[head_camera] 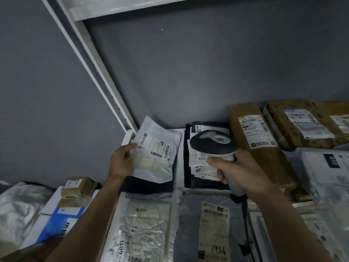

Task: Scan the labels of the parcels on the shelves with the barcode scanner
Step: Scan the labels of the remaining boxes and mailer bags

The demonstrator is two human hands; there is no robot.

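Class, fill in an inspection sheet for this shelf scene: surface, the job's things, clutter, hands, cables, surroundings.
Surface: white shelf, crowded with parcels.
Job's things: barcode scanner over the dark parcel; white mailer tilted up, label showing; long cardboard box to the right.
Clutter: small brown box and blue-and-white box at lower left.
Hands: left hand holds the white mailer; right hand grips the scanner handle.
Cables: black scanner cable runs down from the handle.
Surroundings: grey wall, white shelf post.
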